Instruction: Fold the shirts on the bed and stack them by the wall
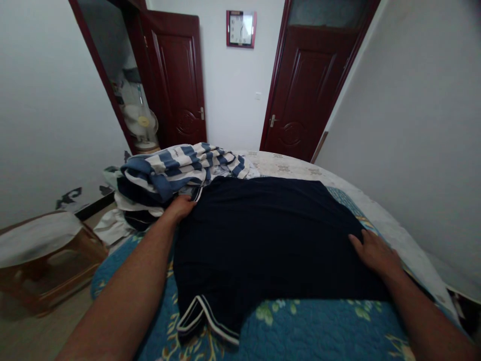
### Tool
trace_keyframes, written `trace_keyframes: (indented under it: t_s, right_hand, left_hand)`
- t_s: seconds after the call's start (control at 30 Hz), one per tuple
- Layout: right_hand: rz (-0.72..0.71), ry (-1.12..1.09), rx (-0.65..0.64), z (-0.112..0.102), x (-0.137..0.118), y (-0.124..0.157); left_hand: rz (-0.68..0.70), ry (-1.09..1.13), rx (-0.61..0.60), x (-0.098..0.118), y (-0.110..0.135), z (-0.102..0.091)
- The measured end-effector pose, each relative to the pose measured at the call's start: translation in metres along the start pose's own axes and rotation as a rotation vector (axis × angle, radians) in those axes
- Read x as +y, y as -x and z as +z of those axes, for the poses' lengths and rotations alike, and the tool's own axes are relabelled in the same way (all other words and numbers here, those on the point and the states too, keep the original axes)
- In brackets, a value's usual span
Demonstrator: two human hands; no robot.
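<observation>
A dark navy short-sleeved shirt (278,235) lies spread sideways on a blue floral quilted cover. Its near sleeve, edged in white-striped trim (218,328), points toward me at the lower left. My left hand (184,206) is closed on the shirt's far left edge, beside another bit of striped trim; its fingertips are partly hidden. On the right, my right hand (376,253) rests flat on the cloth near the shirt's right end, thumb apart from the fingers.
A heap of clothes, with a blue-and-white striped garment (176,165) on top, sits beyond my left hand. The blue quilted cover (319,331) lies over a pale patterned tablecloth (296,163). A brown stool (48,260) stands at left. Doors and a wall clock (241,29) are behind.
</observation>
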State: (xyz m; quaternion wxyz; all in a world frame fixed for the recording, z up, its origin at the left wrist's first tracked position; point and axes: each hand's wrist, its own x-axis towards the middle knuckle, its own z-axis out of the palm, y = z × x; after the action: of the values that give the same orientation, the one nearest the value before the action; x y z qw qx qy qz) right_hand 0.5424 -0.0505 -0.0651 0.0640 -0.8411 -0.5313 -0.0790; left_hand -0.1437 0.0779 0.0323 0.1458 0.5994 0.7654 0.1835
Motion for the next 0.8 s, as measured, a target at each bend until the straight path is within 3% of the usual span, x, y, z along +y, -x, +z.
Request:
trace_keyframes:
  t_s: [0.13, 0.27, 0.37, 0.47, 0.53, 0.63, 0.7, 0.8]
  right_hand:
    - [0.043, 0.003, -0.072, -0.019, -0.014, 0.008]
    - [0.073, -0.009, -0.098, -0.033, -0.026, 0.014]
    - [0.082, -0.003, -0.065, -0.039, -0.031, 0.018]
    - [0.035, 0.004, -0.004, -0.044, -0.038, 0.019]
    - [-0.033, -0.020, -0.001, -0.046, -0.044, 0.019]
    - [-0.165, -0.087, -0.048, -0.049, -0.053, 0.016]
    - [-0.245, -0.118, -0.074, -0.051, -0.057, 0.015]
    - [-0.325, -0.140, -0.105, -0.053, -0.061, 0.011]
  left_hand:
    - [-0.059, -0.124, 0.033, 0.000, -0.005, -0.001]
    - [-0.153, -0.281, -0.074, 0.000, -0.007, -0.002]
    - [-0.150, -0.381, -0.084, 0.004, -0.003, -0.005]
    - [-0.138, -0.471, -0.012, 0.019, 0.009, -0.010]
    - [-0.019, -0.518, 0.098, 0.038, 0.021, -0.011]
    - [0.370, -0.457, 0.237, 0.073, 0.044, 0.003]
    - [0.628, -0.295, 0.176, 0.095, 0.059, 0.025]
    - [0.876, -0.160, -0.048, 0.117, 0.078, 0.067]
